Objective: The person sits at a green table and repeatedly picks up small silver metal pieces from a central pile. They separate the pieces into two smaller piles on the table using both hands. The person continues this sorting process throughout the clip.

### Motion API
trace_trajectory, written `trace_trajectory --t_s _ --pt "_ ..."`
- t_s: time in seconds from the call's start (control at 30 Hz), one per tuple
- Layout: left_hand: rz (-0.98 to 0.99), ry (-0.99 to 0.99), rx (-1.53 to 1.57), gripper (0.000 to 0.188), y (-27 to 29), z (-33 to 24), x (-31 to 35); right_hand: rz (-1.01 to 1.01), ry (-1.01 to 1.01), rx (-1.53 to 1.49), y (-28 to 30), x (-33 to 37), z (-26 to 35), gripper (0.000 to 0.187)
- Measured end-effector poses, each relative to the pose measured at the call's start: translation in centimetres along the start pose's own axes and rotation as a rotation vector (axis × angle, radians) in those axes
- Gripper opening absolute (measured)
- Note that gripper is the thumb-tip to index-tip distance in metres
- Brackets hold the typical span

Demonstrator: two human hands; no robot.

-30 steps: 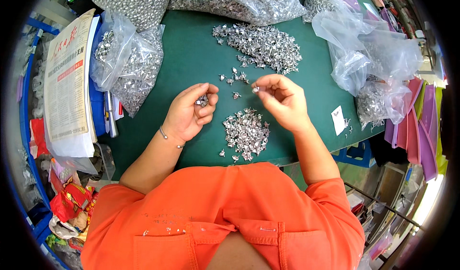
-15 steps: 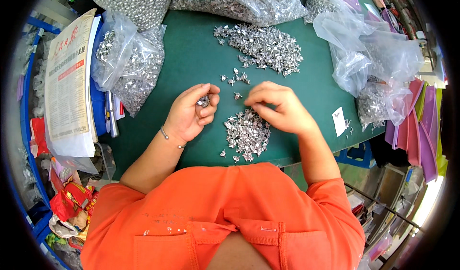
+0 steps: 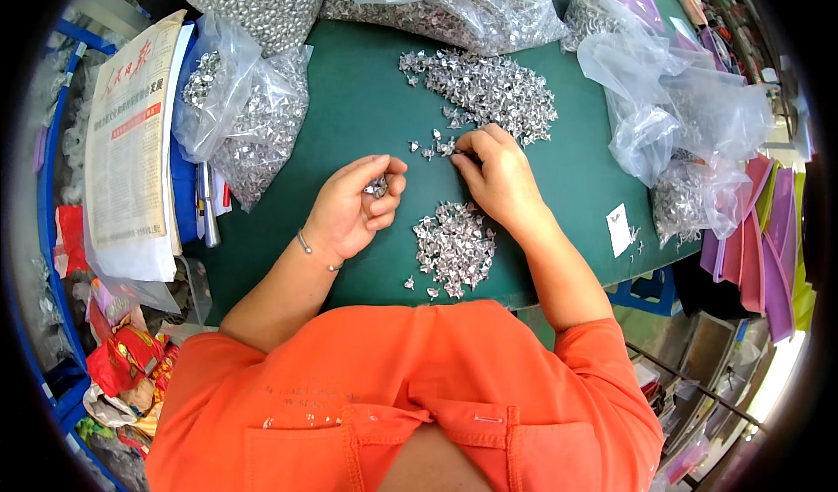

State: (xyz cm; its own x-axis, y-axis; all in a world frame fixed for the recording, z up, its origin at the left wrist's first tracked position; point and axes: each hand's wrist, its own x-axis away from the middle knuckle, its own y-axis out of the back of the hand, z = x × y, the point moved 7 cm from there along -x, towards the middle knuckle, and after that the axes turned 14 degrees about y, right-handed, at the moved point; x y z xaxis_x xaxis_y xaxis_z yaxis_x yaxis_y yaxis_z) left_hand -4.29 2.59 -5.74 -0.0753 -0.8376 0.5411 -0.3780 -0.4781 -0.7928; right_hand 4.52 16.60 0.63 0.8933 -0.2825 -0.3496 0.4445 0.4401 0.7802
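My left hand is curled, palm inward, around a few small silvery metal parts. Farther out, my right hand has thumb and fingers pinched together beside a few loose parts of the same kind. A part appears to be at its fingertips, though the fingers mostly cover it. Nearer to me lies a small heap of these pronged parts, between my forearms. Beyond my right hand a larger heap spreads over the green tabletop.
Clear plastic bags of metal parts stand at the back, the left and the right. A folded newspaper stands at the left. A small white card lies near the right edge, with pink and purple strips beyond.
My right hand has moved away from the near heap to the loose parts. A single part that lay between the heaps no longer shows. My left hand has hardly moved.
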Motion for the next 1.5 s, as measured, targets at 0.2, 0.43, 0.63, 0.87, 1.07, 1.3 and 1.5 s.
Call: trace_trajectory --t_s 0.2,0.43,0.63,0.87,1.07,1.3,1.5 --pt "-0.01 -0.006 -0.008 0.024 0.0 0.0 0.0 -0.017 -0.307 -0.42 0.6 1.4 -2.3 0.014" --pt "0.012 -0.007 -0.007 0.023 -0.1 -0.1 0.1 -0.063 -0.186 -0.585 0.9 2.0 -0.9 0.028" --pt "0.011 -0.009 -0.013 0.022 -0.1 -0.1 0.0 -0.166 -0.238 -0.687 1.6 2.0 -0.3 0.034" --pt "0.021 -0.007 -0.002 0.023 -0.1 0.0 0.1 0.304 0.078 -0.567 1.6 1.0 1.7 0.013" --pt "0.015 -0.002 -0.007 0.022 -0.1 0.0 0.0 0.001 0.129 0.057 -1.1 -0.2 2.7 0.012" --pt "0.002 -0.001 -0.006 0.022 -0.1 0.0 0.1 0.01 0.003 -0.231 -0.6 0.3 1.4 0.012" --pt "-0.007 -0.007 0.0 0.022 -0.2 0.0 0.2 -0.067 -0.059 -0.388 0.6 0.7 2.0 0.013"
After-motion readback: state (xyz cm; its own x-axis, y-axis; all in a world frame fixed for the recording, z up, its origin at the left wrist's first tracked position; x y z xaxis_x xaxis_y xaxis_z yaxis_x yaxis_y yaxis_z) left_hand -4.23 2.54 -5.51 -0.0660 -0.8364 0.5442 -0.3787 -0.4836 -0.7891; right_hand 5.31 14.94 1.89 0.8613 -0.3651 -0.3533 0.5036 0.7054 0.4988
